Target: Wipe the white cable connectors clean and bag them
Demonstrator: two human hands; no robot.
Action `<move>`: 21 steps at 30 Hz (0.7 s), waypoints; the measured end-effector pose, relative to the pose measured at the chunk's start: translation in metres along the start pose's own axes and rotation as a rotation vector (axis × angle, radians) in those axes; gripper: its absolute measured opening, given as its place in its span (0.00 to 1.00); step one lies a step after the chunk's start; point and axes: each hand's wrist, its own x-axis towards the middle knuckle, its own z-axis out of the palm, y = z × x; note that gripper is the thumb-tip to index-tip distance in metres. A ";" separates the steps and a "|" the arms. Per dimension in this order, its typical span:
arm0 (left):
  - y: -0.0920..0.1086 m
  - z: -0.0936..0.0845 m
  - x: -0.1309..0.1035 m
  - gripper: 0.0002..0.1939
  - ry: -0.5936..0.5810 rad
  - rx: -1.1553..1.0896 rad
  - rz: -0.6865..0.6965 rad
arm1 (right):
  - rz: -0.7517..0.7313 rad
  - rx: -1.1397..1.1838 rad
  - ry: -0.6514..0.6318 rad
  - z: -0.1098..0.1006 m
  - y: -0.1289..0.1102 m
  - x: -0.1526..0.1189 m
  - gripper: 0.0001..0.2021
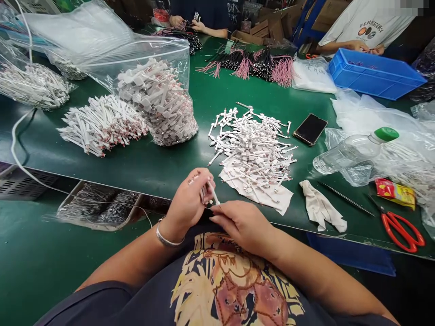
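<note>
At the table's near edge, in front of my body, my left hand (189, 197) is closed around a few short white cables. One white cable (214, 192) slants out of it, and my right hand (243, 224) pinches its lower end between thumb and fingers. The ends inside my hands are hidden. Just beyond lies a loose pile of short white cables (260, 140) with small connectors, partly on a pale cloth (283, 201).
Left of the pile stand a bag of white cables (170, 106) and a stacked bundle (105, 124). On the right are a phone (310, 129), a bottle (350, 151), a crumpled cloth (319, 206), tweezers (346, 198) and red-handled scissors (401, 231). Two people work across the table.
</note>
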 end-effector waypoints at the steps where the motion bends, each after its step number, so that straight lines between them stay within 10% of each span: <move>1: 0.003 -0.002 0.001 0.11 0.034 -0.060 -0.054 | 0.010 -0.107 -0.026 -0.002 0.004 0.004 0.12; 6: 0.015 -0.013 0.004 0.05 0.227 -0.166 -0.338 | -0.001 -0.649 -0.139 -0.020 0.023 0.036 0.12; 12: 0.011 -0.019 -0.001 0.12 0.000 -0.182 -0.288 | -0.072 -0.706 -0.201 -0.023 0.029 0.060 0.12; 21: 0.009 -0.011 -0.001 0.15 -0.047 0.173 -0.049 | 0.273 0.110 0.423 -0.047 0.049 0.031 0.04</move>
